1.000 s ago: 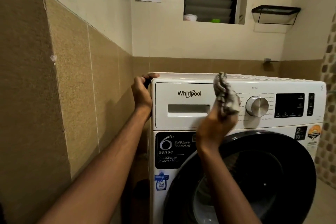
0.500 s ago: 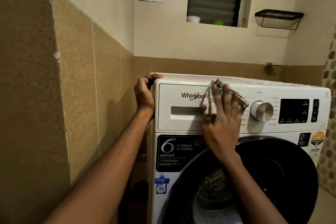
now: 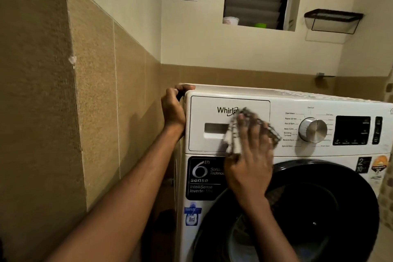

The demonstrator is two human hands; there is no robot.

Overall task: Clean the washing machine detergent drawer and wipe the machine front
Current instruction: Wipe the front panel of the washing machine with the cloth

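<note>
tan tiled wall (image 3: pixel 95 91) on the left, white washing machine (image 3: pixel 297 153) set close against it. left hand (image 3: pixel 173 110) is clenched round the machine's top left corner. right hand (image 3: pixel 251 155) lies flat, fingers spread, pressing a checked cloth (image 3: pixel 232 138) onto the right part of the closed detergent drawer (image 3: pixel 204 112), left of the dial (image 3: pixel 312 130).

I see a white washing machine (image 3: pixel 282 151) with a black round door (image 3: pixel 331 208), a silver dial (image 3: pixel 312 130) and a black display (image 3: pixel 352 130). The detergent drawer (image 3: pixel 212 142) is white with dark lettering. The cloth (image 3: pixel 234 142) is pale with a dark check pattern. The wall tiles (image 3: pixel 93 102) are speckled tan, the upper wall (image 3: pixel 212 49) cream. A black sticker (image 3: pixel 202 178) carries white print.
</note>
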